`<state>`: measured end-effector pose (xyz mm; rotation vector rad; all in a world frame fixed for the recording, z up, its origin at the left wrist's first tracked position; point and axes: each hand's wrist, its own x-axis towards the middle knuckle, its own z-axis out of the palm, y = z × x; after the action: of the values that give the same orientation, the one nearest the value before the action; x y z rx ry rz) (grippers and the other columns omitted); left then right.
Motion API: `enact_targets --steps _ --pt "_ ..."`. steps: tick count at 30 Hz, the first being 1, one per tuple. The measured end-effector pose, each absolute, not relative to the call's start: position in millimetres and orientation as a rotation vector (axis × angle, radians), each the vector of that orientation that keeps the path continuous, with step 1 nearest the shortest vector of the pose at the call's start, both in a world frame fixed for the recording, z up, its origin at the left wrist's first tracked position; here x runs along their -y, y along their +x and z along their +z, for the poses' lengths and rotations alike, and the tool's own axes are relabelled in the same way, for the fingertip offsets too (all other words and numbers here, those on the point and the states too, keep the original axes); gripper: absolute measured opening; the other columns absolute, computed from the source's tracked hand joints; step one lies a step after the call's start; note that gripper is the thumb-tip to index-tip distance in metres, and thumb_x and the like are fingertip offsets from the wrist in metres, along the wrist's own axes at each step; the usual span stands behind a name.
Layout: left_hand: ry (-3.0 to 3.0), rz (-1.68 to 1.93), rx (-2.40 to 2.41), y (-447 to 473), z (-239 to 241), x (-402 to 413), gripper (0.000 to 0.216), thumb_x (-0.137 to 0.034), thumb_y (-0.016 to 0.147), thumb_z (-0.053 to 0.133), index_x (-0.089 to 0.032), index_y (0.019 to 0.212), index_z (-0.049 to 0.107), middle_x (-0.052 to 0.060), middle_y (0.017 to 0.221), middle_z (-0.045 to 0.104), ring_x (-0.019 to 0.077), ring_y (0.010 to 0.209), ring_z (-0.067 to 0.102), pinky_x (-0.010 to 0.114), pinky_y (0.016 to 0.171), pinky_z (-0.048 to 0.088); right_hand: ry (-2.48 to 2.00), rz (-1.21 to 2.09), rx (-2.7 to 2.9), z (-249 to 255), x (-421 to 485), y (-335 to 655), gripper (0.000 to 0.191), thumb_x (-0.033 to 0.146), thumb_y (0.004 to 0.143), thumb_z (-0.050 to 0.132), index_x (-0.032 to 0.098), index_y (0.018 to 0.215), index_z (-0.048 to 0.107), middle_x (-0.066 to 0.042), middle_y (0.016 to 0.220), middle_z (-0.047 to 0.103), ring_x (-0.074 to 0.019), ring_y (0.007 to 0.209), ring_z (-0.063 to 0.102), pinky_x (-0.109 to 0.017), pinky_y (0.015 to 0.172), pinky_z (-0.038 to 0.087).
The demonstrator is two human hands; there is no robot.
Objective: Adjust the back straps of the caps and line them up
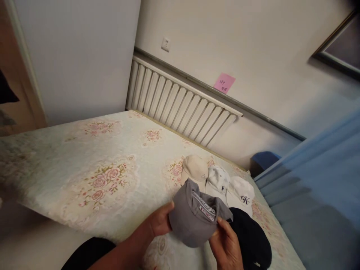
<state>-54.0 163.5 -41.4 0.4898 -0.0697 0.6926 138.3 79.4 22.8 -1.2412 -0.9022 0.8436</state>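
Observation:
Between my two hands is a grey baseball cap (187,221), held above the bed with its brim toward me and white lettering on its front. My left hand (161,219) grips the cap's left edge, the thumb on top. On the other side, my right hand (226,243) pinches the right edge with thumb and fingers. Just right of that hand lies a black cap (250,236). Beyond the grey cap sit a beige cap (194,168), a white cap with a small dark emblem (218,178) and a white cap with dark letters (240,191), side by side.
A bed with a floral cover (67,161) spreads under the caps. Behind it stand a white radiator (174,101) and a wall with a pink note (224,82). A blue curtain (315,187) hangs along the right side. At lower left is a dark rounded object (88,255).

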Motion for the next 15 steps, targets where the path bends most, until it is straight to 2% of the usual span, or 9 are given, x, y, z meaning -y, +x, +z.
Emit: enact_targets --steps 2,4,6,10,12,15 --pt "0.446 0.701 0.108 -58 -36 -170 0.056 -0.056 0.082 0.046 -0.012 0.114 0.060 0.016 0.110 0.066 0.0316 0.116 0.052 0.045 0.100 0.033 -1.275 0.771 0.985 26 -64 142 0.027 0.030 0.056 0.077 0.025 0.080 0.067 -0.003 0.076 0.066 -0.0270 0.087 0.059 -0.041 0.077 0.049" --pt "0.429 0.693 0.136 -61 -31 -172 0.061 -0.059 0.084 0.039 -0.012 0.118 0.057 0.017 0.111 0.065 0.0318 0.116 0.052 0.046 0.101 0.032 -1.318 0.743 1.038 29 -50 143 0.028 0.024 0.053 0.079 0.024 0.078 0.068 -0.003 0.077 0.065 -0.0252 0.086 0.059 -0.038 0.078 0.047" --pt "0.440 0.629 0.142 -62 -30 -172 0.063 -0.060 0.084 0.038 -0.012 0.120 0.055 0.017 0.112 0.064 0.0323 0.115 0.053 0.047 0.100 0.031 -1.350 0.811 1.004 30 -41 141 0.023 0.023 0.052 0.080 0.022 0.071 0.067 -0.003 0.075 0.064 -0.0236 0.081 0.059 -0.035 0.074 0.047" --pt "0.484 0.550 0.103 -62 -37 -169 0.069 -0.065 0.079 0.042 -0.011 0.120 0.056 0.017 0.113 0.064 0.0332 0.114 0.053 0.046 0.099 0.033 -1.347 1.061 0.785 23 -41 140 0.018 0.030 0.058 0.074 0.020 0.060 0.058 0.000 0.060 0.059 -0.0176 0.059 0.055 -0.033 0.060 0.046" --pt "0.496 0.577 0.075 -61 -41 -168 0.062 -0.059 0.080 0.048 -0.011 0.118 0.058 0.016 0.111 0.066 0.0321 0.111 0.055 0.044 0.097 0.035 -1.330 1.125 0.712 16 -42 141 0.020 0.030 0.057 0.073 0.020 0.058 0.057 0.002 0.055 0.056 -0.0155 0.054 0.052 -0.032 0.056 0.045" --pt "0.525 0.633 0.027 -60 -46 -170 0.041 -0.033 0.080 0.058 -0.010 0.114 0.061 0.015 0.104 0.069 0.0297 0.099 0.062 0.042 0.092 0.040 -1.352 1.112 0.749 7 -40 143 0.020 0.032 0.057 0.073 0.021 0.061 0.058 0.001 0.057 0.057 -0.0170 0.056 0.054 -0.033 0.058 0.046"
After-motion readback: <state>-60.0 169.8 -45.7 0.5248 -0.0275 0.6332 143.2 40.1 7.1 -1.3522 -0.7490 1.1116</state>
